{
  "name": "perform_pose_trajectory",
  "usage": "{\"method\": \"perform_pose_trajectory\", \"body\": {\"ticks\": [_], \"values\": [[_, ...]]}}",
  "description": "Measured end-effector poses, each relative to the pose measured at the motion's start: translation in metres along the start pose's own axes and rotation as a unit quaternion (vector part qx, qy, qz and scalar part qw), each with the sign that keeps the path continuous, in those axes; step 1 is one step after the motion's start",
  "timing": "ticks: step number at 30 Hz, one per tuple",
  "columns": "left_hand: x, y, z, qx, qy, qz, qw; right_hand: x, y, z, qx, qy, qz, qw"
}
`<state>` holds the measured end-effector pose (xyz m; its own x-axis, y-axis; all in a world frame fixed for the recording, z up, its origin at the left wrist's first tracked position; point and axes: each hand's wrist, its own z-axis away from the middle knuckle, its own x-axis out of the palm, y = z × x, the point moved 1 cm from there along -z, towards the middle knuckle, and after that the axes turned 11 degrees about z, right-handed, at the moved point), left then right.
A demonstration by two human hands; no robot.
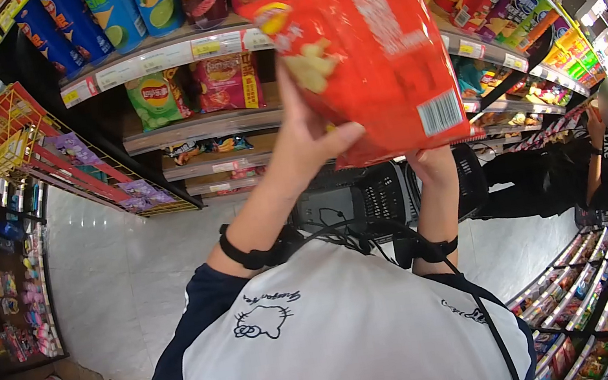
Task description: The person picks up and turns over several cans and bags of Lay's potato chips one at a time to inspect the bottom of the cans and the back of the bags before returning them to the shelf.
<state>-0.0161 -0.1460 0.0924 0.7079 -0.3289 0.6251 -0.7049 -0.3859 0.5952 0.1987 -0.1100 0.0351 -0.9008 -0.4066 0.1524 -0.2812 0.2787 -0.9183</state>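
A large red bag of potato chips (379, 59) is held up in front of the shelves, slightly tilted. Its barcode shows at the lower right. My left hand (306, 126) grips its left side, thumb on the front and fingers behind the bag. Under the lower right edge is my right hand (430, 160), touching the bag; its fingers are hidden behind the bag. Behind it, chip canisters (157, 2) line the upper shelf. Green (157, 98) and pink chip bags (227, 83) stand on the shelf below.
Black shopping baskets (380, 195) are beneath my arms. A yellow wire rack (9, 137) juts out at left. Another person (594, 164) in black stands at right. Snack shelves (596, 275) curve around the lower right, and tiled floor (112, 260) shows at left.
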Motion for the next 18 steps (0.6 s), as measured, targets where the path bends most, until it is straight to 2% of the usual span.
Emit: {"method": "perform_pose_trajectory", "body": {"ticks": [1, 2, 5, 8, 9, 11, 15, 17, 18], "values": [[-0.003, -0.007, 0.001, -0.018, -0.034, -0.010, 0.999, -0.017, 0.023, 0.005, -0.017, -0.027, -0.002, 0.999], [-0.013, -0.015, 0.000, -0.035, -0.078, -0.088, 0.992, -0.023, 0.035, 0.006, -0.035, -0.055, -0.005, 0.998], [-0.019, -0.012, -0.003, -0.151, -0.106, -0.155, 0.970, -0.014, 0.033, -0.006, 0.096, 0.111, -0.167, 0.975], [-0.046, -0.019, -0.002, -0.236, -0.132, -0.223, 0.937, -0.034, 0.041, -0.002, 0.039, 0.069, -0.116, 0.990], [-0.056, -0.022, 0.000, -0.259, -0.150, -0.230, 0.926, -0.041, 0.039, 0.000, 0.108, 0.142, -0.148, 0.973], [-0.080, -0.029, 0.005, -0.323, -0.159, -0.275, 0.891, -0.070, 0.049, 0.007, 0.136, 0.124, -0.115, 0.976], [-0.109, -0.041, 0.002, -0.408, -0.176, -0.256, 0.859, -0.130, 0.096, 0.021, 0.217, 0.099, -0.048, 0.970], [-0.120, -0.046, -0.001, -0.432, -0.165, -0.280, 0.841, -0.098, 0.077, 0.002, 0.168, 0.026, 0.146, 0.975], [-0.126, -0.051, -0.003, -0.434, -0.136, -0.262, 0.851, -0.077, 0.068, -0.011, 0.144, -0.011, 0.240, 0.960]]}}
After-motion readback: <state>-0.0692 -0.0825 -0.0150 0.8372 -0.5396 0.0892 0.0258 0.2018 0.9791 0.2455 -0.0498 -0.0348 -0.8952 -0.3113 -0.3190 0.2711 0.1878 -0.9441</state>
